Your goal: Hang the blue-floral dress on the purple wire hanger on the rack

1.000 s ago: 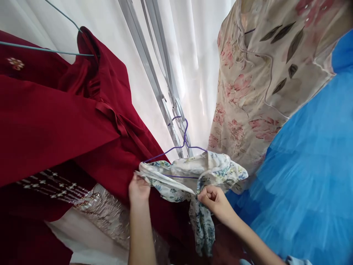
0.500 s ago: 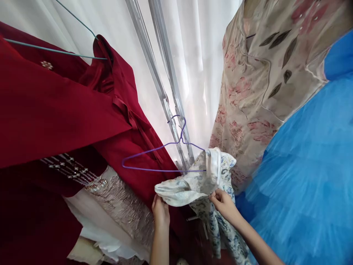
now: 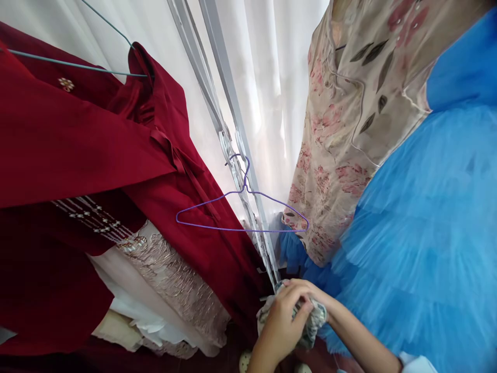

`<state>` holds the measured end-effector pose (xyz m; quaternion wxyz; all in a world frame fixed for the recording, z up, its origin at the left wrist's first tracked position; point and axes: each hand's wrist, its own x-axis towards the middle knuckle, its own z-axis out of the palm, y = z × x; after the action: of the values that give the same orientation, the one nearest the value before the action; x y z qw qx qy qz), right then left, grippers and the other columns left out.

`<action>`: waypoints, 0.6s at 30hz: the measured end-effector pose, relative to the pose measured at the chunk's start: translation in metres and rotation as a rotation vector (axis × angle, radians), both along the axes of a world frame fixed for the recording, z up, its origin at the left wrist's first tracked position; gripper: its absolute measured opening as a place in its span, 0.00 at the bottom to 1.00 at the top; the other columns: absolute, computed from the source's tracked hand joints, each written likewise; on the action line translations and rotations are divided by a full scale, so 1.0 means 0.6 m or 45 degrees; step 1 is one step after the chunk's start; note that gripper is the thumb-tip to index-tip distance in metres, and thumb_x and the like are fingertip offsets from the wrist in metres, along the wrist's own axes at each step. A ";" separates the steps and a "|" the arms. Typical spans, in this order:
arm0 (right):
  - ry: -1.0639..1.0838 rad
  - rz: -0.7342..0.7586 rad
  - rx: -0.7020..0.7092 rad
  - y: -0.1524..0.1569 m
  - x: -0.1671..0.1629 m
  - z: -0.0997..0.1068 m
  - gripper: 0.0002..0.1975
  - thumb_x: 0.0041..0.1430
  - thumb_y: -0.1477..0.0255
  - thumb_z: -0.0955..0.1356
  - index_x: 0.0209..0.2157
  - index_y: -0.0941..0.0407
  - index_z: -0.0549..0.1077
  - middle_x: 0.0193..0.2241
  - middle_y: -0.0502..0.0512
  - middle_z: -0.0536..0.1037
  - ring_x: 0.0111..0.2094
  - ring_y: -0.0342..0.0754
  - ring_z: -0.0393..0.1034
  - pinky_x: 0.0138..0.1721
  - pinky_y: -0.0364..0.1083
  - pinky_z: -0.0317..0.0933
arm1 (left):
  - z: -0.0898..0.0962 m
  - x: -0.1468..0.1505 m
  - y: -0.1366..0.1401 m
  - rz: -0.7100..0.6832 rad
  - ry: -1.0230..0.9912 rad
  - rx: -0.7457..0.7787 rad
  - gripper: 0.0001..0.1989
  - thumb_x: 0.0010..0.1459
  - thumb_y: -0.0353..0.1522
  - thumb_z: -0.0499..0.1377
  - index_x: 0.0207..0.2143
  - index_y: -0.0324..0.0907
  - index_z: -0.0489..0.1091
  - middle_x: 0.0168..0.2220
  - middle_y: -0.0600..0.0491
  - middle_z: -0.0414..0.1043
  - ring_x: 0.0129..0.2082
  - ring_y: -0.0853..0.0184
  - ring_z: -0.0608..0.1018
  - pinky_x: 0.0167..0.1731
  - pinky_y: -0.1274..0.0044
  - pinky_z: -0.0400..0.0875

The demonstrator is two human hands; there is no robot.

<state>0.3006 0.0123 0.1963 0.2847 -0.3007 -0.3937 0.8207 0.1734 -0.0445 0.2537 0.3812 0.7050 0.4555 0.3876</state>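
Note:
A white garment with a blue print (image 3: 317, 317) is bunched up between my two hands, low in the view. My left hand (image 3: 280, 320) is closed around its near side, fingers curled into the cloth. Behind it, my right hand (image 3: 310, 291) grips the far side, its fingertips partly hidden by the left hand and the fabric. Above them a purple wire hanger (image 3: 217, 228) hangs by its hook on the grey metal poles (image 3: 223, 62), with no cloth on it. Neither hand touches the hanger.
Dark red garments (image 3: 70, 145) fill the left side, one on a teal wire hanger (image 3: 77, 67), beside a pale embroidered skirt (image 3: 182, 290). At right hang a beige floral dress (image 3: 322, 155) and a blue tulle dress (image 3: 419, 217). A white curtain (image 3: 267, 67) is behind.
The printed garment has come off the right arm of the purple hanger. Both hands have moved down, the left also to the right, and now bunch the cloth together. The hanger stays on the pole.

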 end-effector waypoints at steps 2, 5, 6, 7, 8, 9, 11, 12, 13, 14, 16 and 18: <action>-0.025 0.014 -0.035 0.000 0.019 0.016 0.16 0.53 0.58 0.71 0.32 0.58 0.77 0.30 0.55 0.78 0.34 0.50 0.73 0.41 0.48 0.66 | 0.006 -0.012 0.003 0.089 -0.023 0.060 0.13 0.65 0.33 0.56 0.52 0.46 0.70 0.48 0.49 0.72 0.50 0.62 0.73 0.54 0.72 0.64; -0.139 0.204 0.082 0.010 0.054 0.053 0.10 0.49 0.69 0.73 0.34 0.60 0.78 0.29 0.50 0.77 0.30 0.44 0.70 0.36 0.42 0.63 | -0.012 -0.042 0.009 0.012 -0.056 -0.113 0.22 0.63 0.38 0.59 0.58 0.45 0.66 0.56 0.47 0.68 0.57 0.58 0.69 0.59 0.68 0.61; -0.171 0.308 0.196 0.016 0.066 0.070 0.09 0.48 0.72 0.73 0.33 0.60 0.78 0.28 0.49 0.76 0.29 0.43 0.69 0.34 0.41 0.61 | -0.026 -0.050 0.010 -0.072 -0.072 -0.247 0.23 0.62 0.41 0.60 0.58 0.43 0.67 0.56 0.46 0.69 0.58 0.56 0.70 0.59 0.66 0.61; -0.199 0.398 0.340 0.023 0.078 0.088 0.07 0.48 0.74 0.72 0.32 0.61 0.77 0.26 0.48 0.75 0.27 0.42 0.67 0.32 0.40 0.60 | -0.043 -0.057 0.009 -0.136 -0.098 -0.382 0.25 0.61 0.43 0.61 0.57 0.42 0.67 0.55 0.46 0.71 0.57 0.55 0.70 0.59 0.65 0.63; -0.234 0.455 0.499 0.031 0.089 0.107 0.05 0.48 0.76 0.71 0.31 0.61 0.77 0.25 0.48 0.74 0.26 0.41 0.65 0.30 0.39 0.58 | -0.060 -0.063 0.007 -0.166 -0.123 -0.490 0.27 0.60 0.45 0.61 0.57 0.40 0.68 0.55 0.45 0.72 0.56 0.53 0.71 0.58 0.64 0.64; -0.291 0.458 0.660 0.040 0.101 0.125 0.04 0.49 0.77 0.70 0.29 0.61 0.76 0.24 0.47 0.73 0.26 0.40 0.63 0.29 0.39 0.56 | -0.077 -0.069 0.005 -0.142 -0.141 -0.554 0.29 0.60 0.46 0.61 0.57 0.39 0.68 0.55 0.44 0.72 0.56 0.53 0.71 0.58 0.64 0.63; -0.454 0.317 0.950 0.061 0.125 0.159 0.04 0.51 0.79 0.67 0.27 0.61 0.75 0.22 0.46 0.70 0.25 0.40 0.61 0.27 0.39 0.54 | -0.100 -0.083 0.000 0.046 -0.135 -0.593 0.31 0.59 0.48 0.61 0.58 0.38 0.68 0.58 0.43 0.70 0.59 0.51 0.69 0.61 0.63 0.60; -0.527 0.223 1.063 0.074 0.137 0.174 0.05 0.52 0.80 0.66 0.25 0.60 0.74 0.22 0.46 0.69 0.25 0.40 0.61 0.26 0.39 0.53 | -0.103 -0.090 -0.001 0.159 -0.112 -0.595 0.32 0.59 0.49 0.60 0.59 0.38 0.68 0.59 0.43 0.69 0.60 0.50 0.68 0.61 0.63 0.59; -0.580 0.137 1.152 0.089 0.149 0.188 0.06 0.53 0.80 0.65 0.25 0.60 0.73 0.21 0.46 0.69 0.25 0.41 0.61 0.26 0.40 0.53 | -0.101 -0.097 -0.002 0.252 -0.078 -0.587 0.32 0.59 0.49 0.60 0.58 0.38 0.69 0.59 0.43 0.69 0.60 0.50 0.68 0.62 0.63 0.59; -0.603 0.073 1.224 0.105 0.159 0.201 0.07 0.54 0.79 0.65 0.25 0.60 0.74 0.22 0.47 0.69 0.25 0.42 0.62 0.27 0.40 0.54 | -0.093 -0.103 -0.003 0.313 -0.043 -0.560 0.31 0.59 0.49 0.59 0.58 0.38 0.70 0.58 0.43 0.70 0.59 0.49 0.68 0.62 0.63 0.58; -0.581 -0.024 1.353 0.142 0.174 0.227 0.08 0.56 0.77 0.65 0.25 0.59 0.75 0.23 0.49 0.72 0.27 0.44 0.65 0.29 0.42 0.57 | -0.067 -0.112 -0.004 0.323 -0.011 -0.450 0.28 0.60 0.48 0.58 0.56 0.40 0.72 0.56 0.44 0.72 0.58 0.50 0.69 0.61 0.64 0.59; -0.512 -0.091 1.486 0.182 0.174 0.253 0.08 0.57 0.75 0.66 0.27 0.59 0.76 0.27 0.52 0.75 0.31 0.47 0.68 0.35 0.44 0.60 | -0.037 -0.114 -0.004 0.257 -0.036 -0.320 0.24 0.62 0.46 0.57 0.53 0.41 0.74 0.52 0.45 0.75 0.54 0.52 0.71 0.58 0.66 0.62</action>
<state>0.4047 0.1213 0.3483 0.3500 -0.2570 -0.8134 0.3871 0.1049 -0.0468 0.2313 0.4317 0.5969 0.5636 0.3738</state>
